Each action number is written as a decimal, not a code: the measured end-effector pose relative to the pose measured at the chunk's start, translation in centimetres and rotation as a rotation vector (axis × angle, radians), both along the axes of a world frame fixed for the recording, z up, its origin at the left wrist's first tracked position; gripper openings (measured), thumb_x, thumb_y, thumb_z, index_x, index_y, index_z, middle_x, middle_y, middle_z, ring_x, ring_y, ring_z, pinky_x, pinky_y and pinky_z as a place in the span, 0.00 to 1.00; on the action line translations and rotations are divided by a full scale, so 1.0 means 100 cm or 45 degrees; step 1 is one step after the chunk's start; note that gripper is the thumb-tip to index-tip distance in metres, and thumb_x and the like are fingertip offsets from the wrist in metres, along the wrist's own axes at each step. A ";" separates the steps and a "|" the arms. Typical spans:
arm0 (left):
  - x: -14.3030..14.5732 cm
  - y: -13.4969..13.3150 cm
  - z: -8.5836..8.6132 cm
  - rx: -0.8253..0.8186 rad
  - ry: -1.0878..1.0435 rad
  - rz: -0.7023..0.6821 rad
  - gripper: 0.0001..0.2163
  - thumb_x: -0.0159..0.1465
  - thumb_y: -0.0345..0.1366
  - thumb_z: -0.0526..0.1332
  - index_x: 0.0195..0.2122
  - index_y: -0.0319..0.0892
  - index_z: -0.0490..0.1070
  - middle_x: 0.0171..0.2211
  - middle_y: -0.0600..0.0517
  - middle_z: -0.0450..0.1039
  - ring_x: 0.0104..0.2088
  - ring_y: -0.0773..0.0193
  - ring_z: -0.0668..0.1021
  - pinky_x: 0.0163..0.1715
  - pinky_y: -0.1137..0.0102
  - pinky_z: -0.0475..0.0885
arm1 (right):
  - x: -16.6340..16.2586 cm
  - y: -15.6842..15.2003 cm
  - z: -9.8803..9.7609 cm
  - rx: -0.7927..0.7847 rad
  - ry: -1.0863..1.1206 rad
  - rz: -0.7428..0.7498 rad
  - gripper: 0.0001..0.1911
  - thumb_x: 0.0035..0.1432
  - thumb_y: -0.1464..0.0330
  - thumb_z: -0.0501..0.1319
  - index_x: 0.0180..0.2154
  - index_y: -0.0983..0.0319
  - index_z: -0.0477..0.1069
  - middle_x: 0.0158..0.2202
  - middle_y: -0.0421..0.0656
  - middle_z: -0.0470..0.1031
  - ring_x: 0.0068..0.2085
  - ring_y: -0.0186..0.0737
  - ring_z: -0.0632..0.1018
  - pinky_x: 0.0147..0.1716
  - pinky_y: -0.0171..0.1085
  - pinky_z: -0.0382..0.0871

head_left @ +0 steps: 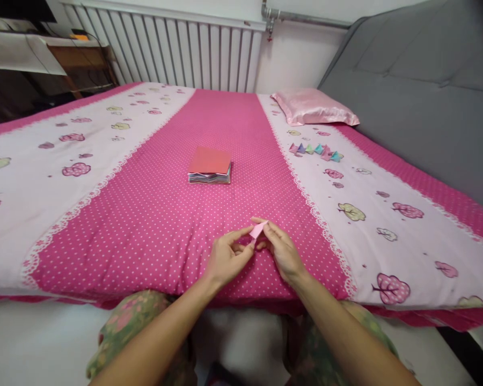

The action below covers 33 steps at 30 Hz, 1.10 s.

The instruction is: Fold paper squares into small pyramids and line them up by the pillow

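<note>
A small folded piece of pink paper (258, 230) is held up between my two hands, just above the near part of the bed. My left hand (230, 256) pinches its lower left edge with thumb and fingers. On the other side, my right hand (282, 247) grips its upper right corner, thumb against the paper. Farther off lies a stack of square paper (210, 161) with a red-orange sheet on top. To the right, several small folded paper pieces (316, 150) in pink, purple, green and blue sit in a row.
The bed (165, 214) has a pink dotted cover with pale printed side bands. At its far right are a pink pillow (314, 106) and a grey headboard (418, 80). A white radiator (177, 48) lines the wall; a desk (76, 56) stands at the far left.
</note>
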State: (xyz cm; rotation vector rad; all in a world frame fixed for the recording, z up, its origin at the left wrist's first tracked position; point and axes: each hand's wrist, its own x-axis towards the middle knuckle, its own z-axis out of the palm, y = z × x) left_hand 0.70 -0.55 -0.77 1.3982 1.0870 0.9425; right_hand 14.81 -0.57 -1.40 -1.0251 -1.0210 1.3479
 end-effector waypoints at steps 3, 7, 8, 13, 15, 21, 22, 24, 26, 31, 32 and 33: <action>0.002 0.000 0.001 -0.043 -0.038 0.028 0.22 0.55 0.38 0.61 0.50 0.34 0.69 0.22 0.50 0.71 0.18 0.72 0.67 0.18 0.77 0.60 | 0.000 0.000 -0.001 -0.019 0.007 0.005 0.18 0.57 0.60 0.57 0.49 0.57 0.70 0.35 0.42 0.74 0.30 0.32 0.71 0.29 0.31 0.67; 0.003 0.000 0.005 -0.075 -0.078 0.035 0.20 0.53 0.37 0.63 0.46 0.33 0.71 0.22 0.49 0.73 0.18 0.72 0.67 0.18 0.77 0.60 | 0.000 0.000 -0.002 -0.030 0.008 -0.007 0.19 0.56 0.62 0.58 0.50 0.56 0.70 0.39 0.42 0.74 0.31 0.32 0.71 0.31 0.32 0.67; 0.003 0.000 0.006 -0.081 -0.081 0.037 0.20 0.53 0.37 0.63 0.46 0.33 0.72 0.21 0.50 0.72 0.18 0.72 0.67 0.18 0.77 0.59 | 0.000 0.000 -0.003 -0.030 0.011 -0.011 0.19 0.55 0.63 0.58 0.50 0.56 0.70 0.40 0.43 0.73 0.32 0.32 0.71 0.31 0.32 0.67; 0.005 0.000 0.007 -0.070 -0.079 0.048 0.18 0.52 0.36 0.63 0.43 0.33 0.73 0.23 0.49 0.74 0.17 0.73 0.66 0.17 0.77 0.59 | 0.000 0.001 -0.004 -0.039 -0.016 -0.035 0.18 0.54 0.63 0.57 0.48 0.57 0.72 0.45 0.43 0.71 0.33 0.32 0.71 0.32 0.33 0.67; 0.006 0.001 0.006 -0.064 -0.068 0.056 0.17 0.52 0.36 0.63 0.42 0.34 0.73 0.25 0.48 0.75 0.18 0.73 0.68 0.18 0.77 0.60 | 0.000 0.001 -0.004 -0.035 -0.033 -0.041 0.18 0.54 0.63 0.57 0.47 0.57 0.72 0.46 0.43 0.70 0.33 0.33 0.71 0.32 0.33 0.67; 0.004 0.002 -0.001 -0.085 -0.102 0.039 0.18 0.52 0.38 0.64 0.43 0.35 0.72 0.25 0.48 0.75 0.19 0.70 0.71 0.19 0.77 0.62 | 0.000 0.000 -0.002 -0.003 -0.098 -0.016 0.19 0.53 0.65 0.58 0.48 0.57 0.71 0.49 0.44 0.69 0.35 0.34 0.71 0.33 0.34 0.67; 0.003 0.002 -0.002 -0.094 -0.110 0.034 0.19 0.52 0.38 0.64 0.43 0.35 0.72 0.23 0.49 0.74 0.19 0.70 0.70 0.19 0.77 0.61 | 0.000 0.000 -0.001 0.007 -0.128 -0.014 0.19 0.52 0.66 0.58 0.48 0.57 0.71 0.49 0.44 0.69 0.36 0.35 0.71 0.34 0.34 0.67; 0.002 0.003 -0.005 -0.104 -0.107 0.022 0.19 0.52 0.39 0.64 0.44 0.35 0.72 0.20 0.51 0.72 0.17 0.71 0.68 0.18 0.77 0.59 | -0.001 0.000 0.000 0.026 -0.174 -0.010 0.20 0.51 0.67 0.58 0.48 0.57 0.71 0.50 0.45 0.68 0.38 0.36 0.72 0.35 0.35 0.67; 0.002 0.004 -0.008 -0.107 -0.081 0.001 0.20 0.53 0.39 0.64 0.45 0.35 0.72 0.18 0.53 0.70 0.16 0.73 0.66 0.17 0.77 0.58 | -0.001 0.000 0.000 0.034 -0.191 0.005 0.21 0.52 0.67 0.58 0.49 0.57 0.70 0.50 0.45 0.68 0.38 0.37 0.72 0.35 0.35 0.67; 0.001 0.005 -0.012 -0.107 -0.027 -0.039 0.19 0.54 0.39 0.62 0.46 0.35 0.70 0.16 0.55 0.67 0.15 0.74 0.63 0.17 0.77 0.57 | 0.000 -0.001 -0.001 0.039 -0.214 0.019 0.23 0.52 0.67 0.57 0.52 0.55 0.68 0.51 0.45 0.67 0.39 0.37 0.72 0.36 0.35 0.68; 0.001 0.005 -0.013 -0.104 -0.030 -0.040 0.19 0.55 0.39 0.62 0.46 0.35 0.70 0.17 0.55 0.67 0.15 0.74 0.64 0.17 0.77 0.57 | 0.000 -0.001 -0.001 0.038 -0.214 0.016 0.23 0.52 0.68 0.57 0.52 0.55 0.68 0.51 0.45 0.67 0.40 0.37 0.72 0.36 0.35 0.68; 0.001 0.006 -0.013 -0.102 -0.033 -0.040 0.19 0.55 0.38 0.62 0.46 0.35 0.71 0.18 0.54 0.68 0.15 0.74 0.64 0.17 0.77 0.58 | 0.000 -0.001 -0.001 0.037 -0.214 0.014 0.23 0.52 0.68 0.56 0.51 0.56 0.68 0.51 0.45 0.67 0.40 0.37 0.72 0.37 0.35 0.68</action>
